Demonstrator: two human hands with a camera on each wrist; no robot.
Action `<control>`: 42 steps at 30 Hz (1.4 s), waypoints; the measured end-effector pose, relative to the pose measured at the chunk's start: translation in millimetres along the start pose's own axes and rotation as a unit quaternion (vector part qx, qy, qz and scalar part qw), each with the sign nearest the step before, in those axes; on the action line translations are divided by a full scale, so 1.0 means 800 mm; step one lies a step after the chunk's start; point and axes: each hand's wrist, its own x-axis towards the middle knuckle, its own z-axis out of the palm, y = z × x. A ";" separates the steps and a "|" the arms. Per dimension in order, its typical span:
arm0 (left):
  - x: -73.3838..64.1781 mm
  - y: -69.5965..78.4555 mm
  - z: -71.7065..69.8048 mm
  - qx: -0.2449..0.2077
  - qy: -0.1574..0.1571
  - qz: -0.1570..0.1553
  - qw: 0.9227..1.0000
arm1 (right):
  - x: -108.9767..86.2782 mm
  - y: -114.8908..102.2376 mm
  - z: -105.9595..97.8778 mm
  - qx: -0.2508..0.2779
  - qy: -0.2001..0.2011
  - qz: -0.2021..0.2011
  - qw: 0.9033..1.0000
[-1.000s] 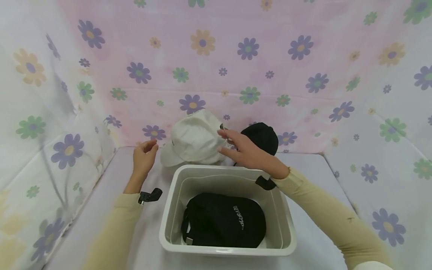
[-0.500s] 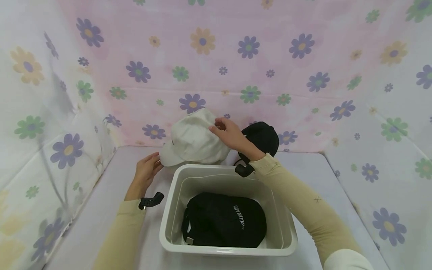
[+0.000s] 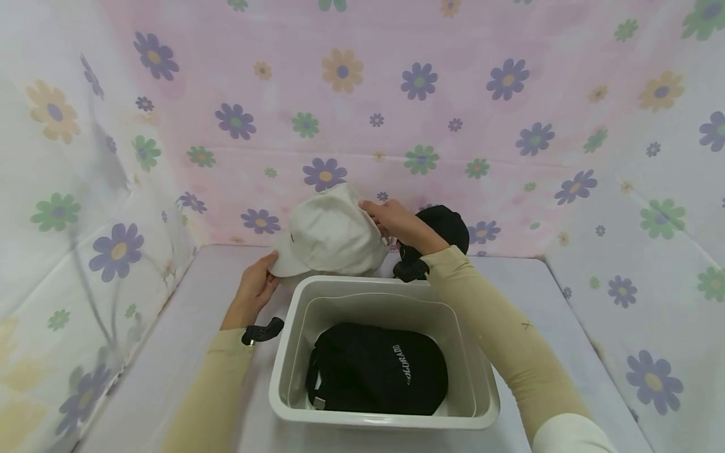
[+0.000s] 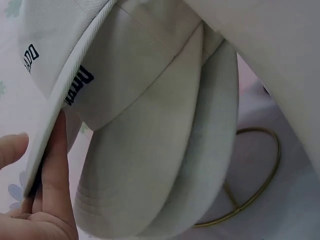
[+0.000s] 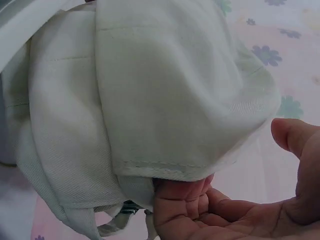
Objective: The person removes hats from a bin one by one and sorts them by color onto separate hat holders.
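Note:
White baseball caps (image 3: 331, 229) are nested in a stack behind the bin. The left wrist view shows their overlapping brims (image 4: 135, 175) and dark lettering on the outer fronts. My left hand (image 3: 257, 283) holds the outermost cap's brim, fingers under it and thumb (image 4: 12, 150) close on the other side. At the stack's other side, my right hand (image 3: 396, 220) hooks its fingers (image 5: 175, 210) inside the outer cap's back edge, above a strap. Its thumb (image 5: 290, 135) stands close to the crown. The right fingertips are hidden inside the cap.
A pale plastic bin (image 3: 487, 402) stands in front, with a black cap (image 3: 374, 371) lettered "COLORADO" inside. Another black cap (image 3: 450, 226) is behind my right wrist. Under the white caps shows a brass-coloured wire ring (image 4: 272, 170). Flowered cloth (image 3: 419, 119) walls the table's back and sides.
My left hand has moved right to the brim and taken hold of it. My right hand has moved left to the cap's back, its fingers slipping under the edge.

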 end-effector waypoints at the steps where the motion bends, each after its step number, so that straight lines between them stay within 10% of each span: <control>1: 0.001 0.001 0.001 0.004 -0.005 0.002 1.000 | 0.001 0.000 -0.001 0.011 -0.006 0.011 1.000; 8: 0.003 0.012 0.010 0.050 -0.014 0.024 0.998 | 0.011 0.006 -0.011 0.064 -0.041 0.072 0.995; 17: 0.007 0.038 0.026 0.050 -0.008 0.049 0.998 | 0.014 0.005 -0.018 0.139 -0.049 0.028 0.989; 27: 0.023 0.041 0.037 0.072 -0.006 0.024 0.997 | 0.019 0.014 -0.012 0.073 -0.017 0.029 0.997; 42: 0.023 -0.006 0.006 0.158 -0.015 0.052 0.986 | 0.012 0.028 0.006 -0.054 -0.034 0.042 0.997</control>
